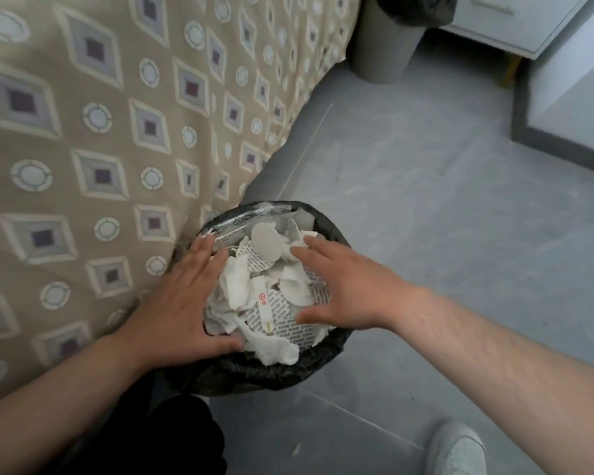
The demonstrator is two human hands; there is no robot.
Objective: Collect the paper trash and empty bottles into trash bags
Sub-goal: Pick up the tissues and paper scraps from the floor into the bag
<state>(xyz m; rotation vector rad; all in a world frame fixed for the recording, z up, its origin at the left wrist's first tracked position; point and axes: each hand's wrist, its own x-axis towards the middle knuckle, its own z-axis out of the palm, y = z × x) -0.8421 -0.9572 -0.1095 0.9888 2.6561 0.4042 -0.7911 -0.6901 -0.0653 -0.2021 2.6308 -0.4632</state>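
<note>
Left hand (182, 296): fingers extended, laid on trash bag (254, 375) rim | right hand (340, 286): fingers extended, held over paper trash (251, 289)

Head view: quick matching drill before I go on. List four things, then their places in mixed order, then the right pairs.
Things:
1. left hand
2. right hand
3. grey bin
4. white shoe

Places:
A. on the floor, bottom right
B. spread over the right side of the paper scraps
C. far end of the floor, beside the patterned cloth
D. at the left edge of the black trash bag

Pairs: 1-D; 2-B; 3-C; 4-A
</note>
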